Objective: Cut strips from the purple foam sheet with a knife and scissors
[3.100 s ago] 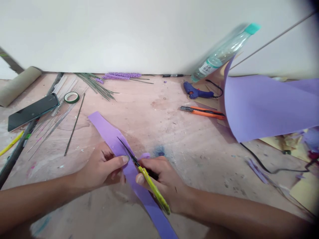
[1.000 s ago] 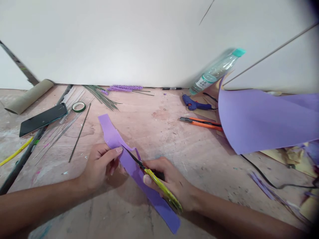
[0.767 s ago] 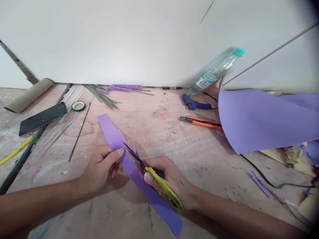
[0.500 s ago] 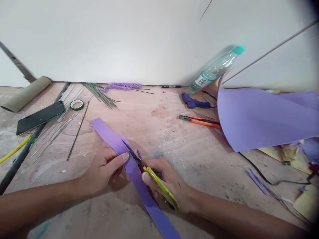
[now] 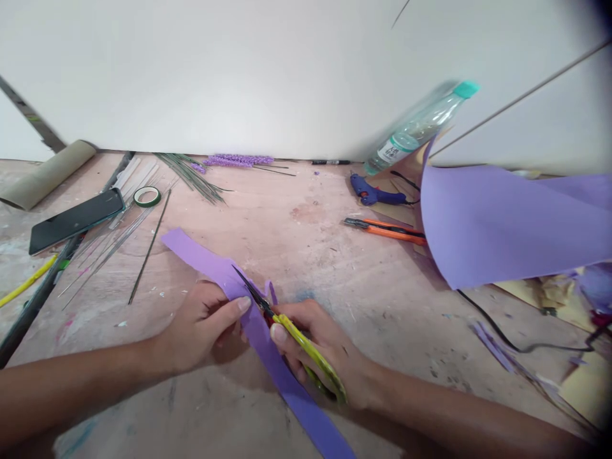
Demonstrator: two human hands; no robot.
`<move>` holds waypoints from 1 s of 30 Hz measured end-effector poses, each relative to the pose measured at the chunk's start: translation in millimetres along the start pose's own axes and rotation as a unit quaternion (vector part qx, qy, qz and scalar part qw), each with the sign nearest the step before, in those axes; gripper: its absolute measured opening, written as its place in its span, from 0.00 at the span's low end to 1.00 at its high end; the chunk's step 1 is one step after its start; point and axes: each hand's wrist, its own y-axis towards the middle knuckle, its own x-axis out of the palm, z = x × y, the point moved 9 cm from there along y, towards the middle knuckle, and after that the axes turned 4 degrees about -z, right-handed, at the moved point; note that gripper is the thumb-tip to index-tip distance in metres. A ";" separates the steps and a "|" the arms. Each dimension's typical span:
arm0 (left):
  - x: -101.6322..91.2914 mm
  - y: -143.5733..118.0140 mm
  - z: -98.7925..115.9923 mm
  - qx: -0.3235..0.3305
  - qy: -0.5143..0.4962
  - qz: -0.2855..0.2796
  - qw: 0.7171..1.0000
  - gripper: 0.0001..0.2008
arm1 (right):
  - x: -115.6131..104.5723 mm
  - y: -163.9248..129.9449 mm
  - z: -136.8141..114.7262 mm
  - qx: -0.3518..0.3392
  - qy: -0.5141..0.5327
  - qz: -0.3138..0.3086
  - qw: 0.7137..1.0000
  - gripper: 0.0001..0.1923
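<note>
**Scissors worked further along the purple strip**

While the left hand (image 5: 203,325) pinched the purple foam strip (image 5: 215,271) between thumb and fingers, the right hand (image 5: 325,347) stayed closed around the yellow-handled scissors (image 5: 291,331), whose dark blades pointed up and to the left across the strip. Compared with half a second earlier, the strip's far end had swung further to the left and lay flatter on the wooden table (image 5: 306,229), and the hands had slid slightly lower in the view. A small curl of cut foam stood up just beside the blades, much as it had a moment before, so the cut looked to be advancing in short snips along one edge rather than across the whole width. Whether the blades were open or closed could not be told; they read as one thin dark line. The near end of the strip ran down under the right hand toward the bottom edge of the picture.

Nothing else had shifted. A large purple foam sheet (image 5: 507,223) curled up at the right, with an orange utility knife (image 5: 387,229) and a blue glue gun (image 5: 375,191) near it and a clear bottle (image 5: 421,127) leaning against the wall. At the left lay a phone (image 5: 76,220), a roll of green tape (image 5: 146,196), thin wires (image 5: 115,239) and a cardboard tube (image 5: 45,175), all well apart from the hands.
</note>
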 end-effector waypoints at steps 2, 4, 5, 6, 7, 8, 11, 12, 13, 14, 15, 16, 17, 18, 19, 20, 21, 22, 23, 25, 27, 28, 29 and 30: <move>-3.2 -0.1 -1.4 -0.001 -0.002 0.017 1.000 0.26 | 1.6 -0.4 3.1 0.022 0.043 -0.010 0.999 0.34; -8.0 0.3 -3.3 -0.001 -0.003 0.042 0.999 0.26 | 0.0 -1.6 4.9 0.043 0.071 -0.002 0.997 0.34; -9.8 0.6 -4.0 0.001 -0.003 0.050 0.999 0.26 | -1.2 -2.2 5.1 0.051 0.077 0.004 0.996 0.35; -11.0 1.0 -4.4 0.002 -0.002 0.054 0.999 0.26 | -2.3 -2.7 4.7 0.057 0.078 0.008 0.995 0.35; -11.1 1.3 -4.4 0.004 0.000 0.053 0.999 0.25 | -3.0 -3.0 4.1 0.061 0.078 0.011 0.995 0.35; -10.2 1.6 -4.3 0.005 0.001 0.047 0.999 0.25 | -3.0 -3.2 3.4 0.065 0.077 0.008 0.995 0.35; -4.7 1.2 -3.5 0.005 0.003 0.014 1.000 0.25 | -1.2 -3.1 1.7 0.073 0.064 -0.006 0.995 0.33; -2.7 0.8 -3.3 0.004 0.001 0.003 1.000 0.26 | -1.0 -2.9 0.9 0.072 0.064 -0.008 0.995 0.32; -0.6 0.3 -3.2 0.003 -0.001 -0.009 1.000 0.26 | -1.0 -2.8 0.3 0.071 0.066 -0.008 0.995 0.32; 1.5 -0.2 -3.4 0.000 -0.005 -0.021 1.000 0.27 | -1.0 -2.7 0.1 0.069 0.071 -0.008 0.995 0.31; 3.6 -0.7 -4.0 -0.003 -0.009 -0.034 0.999 0.27 | -0.9 -2.6 0.3 0.069 0.077 -0.009 0.995 0.31; 5.8 -1.2 -4.8 -0.008 -0.014 -0.048 0.999 0.27 | -0.7 -2.6 0.8 0.069 0.082 -0.010 0.994 0.31; 7.8 -1.6 -5.9 -0.012 -0.019 -0.061 0.998 0.27 | -0.2 -2.6 1.8 0.072 0.085 -0.014 0.994 0.31; 9.4 -2.1 -7.2 -0.018 -0.024 -0.072 0.997 0.28 | 0.6 -2.6 2.8 0.075 0.086 -0.020 0.993 0.32; 10.6 -2.4 -8.4 -0.023 -0.029 -0.081 0.996 0.28 | 1.2 -2.6 3.7 0.078 0.086 -0.025 0.993 0.33; 11.4 -2.7 -9.5 -0.027 -0.034 -0.087 0.995 0.28 | 1.4 -2.6 4.6 0.082 0.087 -0.026 0.992 0.34; 12.0 -2.9 -10.3 -0.031 -0.038 -0.092 0.995 0.28 | 1.4 -2.6 5.6 0.087 0.092 -0.026 0.992 0.34; 12.4 -3.0 -10.8 -0.033 -0.044 -0.095 0.994 0.27 | 1.8 -2.5 6.6 0.093 0.100 -0.026 0.990 0.35; 12.7 -3.0 -11.0 -0.035 -0.048 -0.097 0.993 0.27 | 2.3 -2.4 7.2 0.098 0.108 -0.027 0.989 0.35; 12.5 -2.4 -10.1 -0.037 -0.058 -0.096 0.993 0.27 | 2.5 -1.4 6.7 0.096 0.111 -0.027 0.989 0.35; 9.5 -1.1 -7.5 -0.036 -0.068 -0.080 0.994 0.25 | 3.2 0.3 4.1 0.077 0.096 -0.037 0.992 0.33; 6.8 -0.3 -5.6 -0.034 -0.072 -0.066 0.995 0.25 | 2.9 1.3 2.6 0.064 0.086 -0.039 0.993 0.32; 3.5 0.5 -3.5 -0.032 -0.076 -0.050 0.995 0.24 | 2.3 2.1 1.4 0.052 0.076 -0.041 0.995 0.31; -0.6 1.3 -1.2 -0.029 -0.078 -0.031 0.996 0.23 | 1.5 2.8 0.7 0.041 0.066 -0.041 0.996 0.31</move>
